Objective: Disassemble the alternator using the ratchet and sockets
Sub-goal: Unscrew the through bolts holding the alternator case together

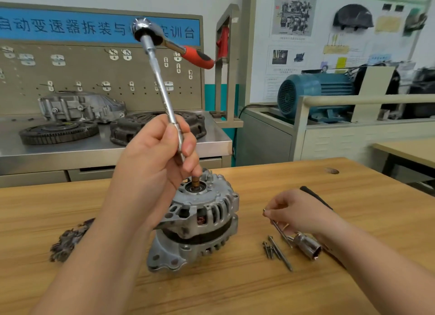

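Working on silver ribbed alternator (202, 211), shaft-up on wooden bench (235, 291), copper windings (200, 220) showing.
Gripping extension bar (162, 84) of orange-handled chrome ratchet (150, 31) in left hand (153, 154); pinching long steel bolt (280, 231) in right hand (296, 211).

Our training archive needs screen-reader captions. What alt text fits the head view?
A person's left hand grips the extension bar of an orange-handled ratchet, tilted above an alternator standing on a wooden table. The right hand pinches a long bolt beside loose bolts and a socket lying on the table.
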`<act>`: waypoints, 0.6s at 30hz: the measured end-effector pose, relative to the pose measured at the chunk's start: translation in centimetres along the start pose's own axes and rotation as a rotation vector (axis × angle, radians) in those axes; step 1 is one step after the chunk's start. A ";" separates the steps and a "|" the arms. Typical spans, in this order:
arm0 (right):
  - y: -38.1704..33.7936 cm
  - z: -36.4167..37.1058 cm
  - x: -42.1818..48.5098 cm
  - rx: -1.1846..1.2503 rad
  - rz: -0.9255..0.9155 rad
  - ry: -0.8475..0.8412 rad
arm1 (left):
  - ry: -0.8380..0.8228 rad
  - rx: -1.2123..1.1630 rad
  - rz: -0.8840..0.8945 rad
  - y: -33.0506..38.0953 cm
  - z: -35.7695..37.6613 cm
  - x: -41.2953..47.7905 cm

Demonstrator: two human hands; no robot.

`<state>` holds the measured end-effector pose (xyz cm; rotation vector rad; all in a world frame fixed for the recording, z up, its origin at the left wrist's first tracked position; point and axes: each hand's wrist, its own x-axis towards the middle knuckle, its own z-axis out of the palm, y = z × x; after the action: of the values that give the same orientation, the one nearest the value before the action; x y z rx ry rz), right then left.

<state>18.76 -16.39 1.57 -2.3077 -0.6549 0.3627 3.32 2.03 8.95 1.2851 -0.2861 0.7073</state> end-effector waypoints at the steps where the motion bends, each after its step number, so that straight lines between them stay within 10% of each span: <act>1: 0.4 -0.1 0.1 -0.061 0.010 0.019 | -0.015 0.006 0.001 -0.1 0.0 0.0; 18: 0.0 0.9 0.6 -0.513 -0.061 0.207 | -0.125 0.064 0.034 0.6 -1.4 0.0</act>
<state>18.92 -15.61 0.88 -2.7490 -0.7787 -0.0902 2.70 3.44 9.07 1.3914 -0.3905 0.6703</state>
